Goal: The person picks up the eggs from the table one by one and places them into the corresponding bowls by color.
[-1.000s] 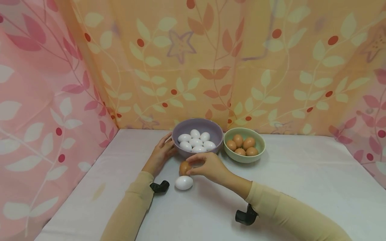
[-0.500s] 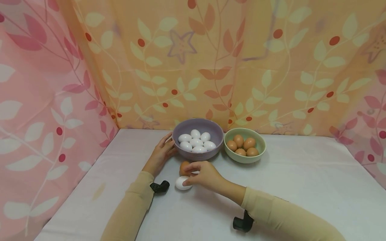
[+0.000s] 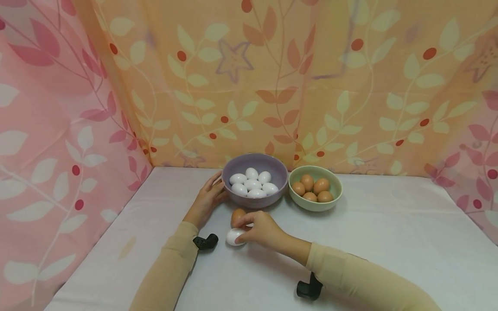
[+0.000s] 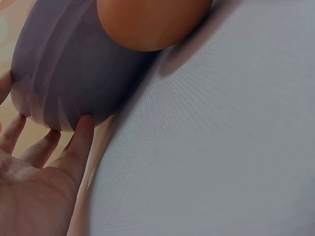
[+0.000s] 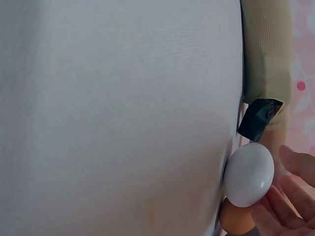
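My left hand (image 3: 208, 201) rests its fingertips against the left side of a purple bowl (image 3: 280, 196) of white eggs, as the left wrist view also shows. In front of that bowl a brown egg (image 3: 236, 215) sits on the table. Just nearer lies a loose white egg (image 3: 233, 236), partly covered by my right hand (image 3: 262, 231). In the right wrist view, my right fingertips touch or nearly touch the white egg (image 5: 248, 174), while the thumb shows a small gap from it. The brown egg (image 5: 236, 216) is partly hidden behind.
A pale green bowl (image 3: 315, 206) holding several brown eggs stands right of the purple one. White cloth (image 3: 389, 242) covers the table. Patterned curtains (image 3: 249, 108) hang behind and at the sides. Each forearm carries a black wrist camera (image 3: 310, 288).
My right hand has left the brown egg and moved nearer, onto the white egg. Both loose eggs look unmoved. The left hand has stayed at the purple bowl.
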The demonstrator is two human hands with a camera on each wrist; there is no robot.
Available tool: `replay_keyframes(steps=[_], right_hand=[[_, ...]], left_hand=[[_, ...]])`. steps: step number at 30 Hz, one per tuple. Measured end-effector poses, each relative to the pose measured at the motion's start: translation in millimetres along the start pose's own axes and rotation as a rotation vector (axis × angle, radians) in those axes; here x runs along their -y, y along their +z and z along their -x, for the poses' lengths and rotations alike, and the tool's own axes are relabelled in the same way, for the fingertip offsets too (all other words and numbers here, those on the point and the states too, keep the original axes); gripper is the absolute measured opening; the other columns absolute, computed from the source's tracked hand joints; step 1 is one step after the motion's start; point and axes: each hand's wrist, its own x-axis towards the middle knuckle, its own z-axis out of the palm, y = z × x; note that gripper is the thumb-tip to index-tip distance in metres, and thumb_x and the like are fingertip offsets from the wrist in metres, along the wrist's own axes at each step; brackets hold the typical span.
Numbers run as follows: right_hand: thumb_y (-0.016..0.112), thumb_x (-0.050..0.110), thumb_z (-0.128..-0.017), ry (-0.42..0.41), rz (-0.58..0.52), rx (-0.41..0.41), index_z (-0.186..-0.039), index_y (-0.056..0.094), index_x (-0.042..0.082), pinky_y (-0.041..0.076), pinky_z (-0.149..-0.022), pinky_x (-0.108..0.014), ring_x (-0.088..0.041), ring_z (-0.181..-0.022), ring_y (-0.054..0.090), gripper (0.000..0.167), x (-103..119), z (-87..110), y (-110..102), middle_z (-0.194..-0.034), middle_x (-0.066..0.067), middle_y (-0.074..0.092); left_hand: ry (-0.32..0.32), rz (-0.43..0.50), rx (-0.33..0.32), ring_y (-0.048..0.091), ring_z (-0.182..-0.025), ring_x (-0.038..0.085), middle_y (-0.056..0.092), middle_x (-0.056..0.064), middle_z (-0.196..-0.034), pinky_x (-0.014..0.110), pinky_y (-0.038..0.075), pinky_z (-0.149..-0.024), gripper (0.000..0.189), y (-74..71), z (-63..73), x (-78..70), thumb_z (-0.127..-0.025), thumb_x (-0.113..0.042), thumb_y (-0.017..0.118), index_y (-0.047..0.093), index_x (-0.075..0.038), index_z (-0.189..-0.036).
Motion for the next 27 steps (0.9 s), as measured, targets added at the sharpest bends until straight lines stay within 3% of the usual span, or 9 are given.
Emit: replay_keyframes(steps=[9,18,27], right_hand=[[0.088,0.006,-0.068,0.028,0.031,0.031,-0.098,0.077,0.001,0.05,-0.074,-0.016,-0.007,-0.083,0.065,0.032,-5,-0.3,5,-0.093,-0.009,0.078],[0.09,0.01,-0.066,0.056,0.011,0.002,-0.095,0.079,0.006,0.05,-0.074,-0.017,-0.003,-0.08,0.063,0.031,-3,-0.6,7,-0.088,-0.004,0.078],[0.087,0.016,-0.071,0.045,-0.05,-0.068,-0.103,0.078,0.008,0.053,-0.078,-0.021,-0.006,-0.086,0.068,0.034,21,-7.4,-25,-0.098,-0.004,0.078]], left_hand=[[-0.003,-0.016,-0.003,0.04,-0.144,0.029,0.032,0.01,-0.161,0.048,0.032,-0.119,0.058,0.1,0.5,-1.1,-0.104,-0.023,0.052,0.028,-0.02,-0.157],[0.0,-0.009,0.006,0.039,-0.144,0.03,0.032,0.01,-0.162,0.047,0.031,-0.119,0.059,-0.5,1.4,-1.1,-0.104,-0.022,0.052,0.028,-0.019,-0.158],[0.015,-0.01,0.023,0.04,-0.144,0.03,0.032,0.011,-0.162,0.045,0.035,-0.117,0.058,0.5,3.1,-1.7,-0.105,-0.022,0.051,0.027,-0.019,-0.158]])
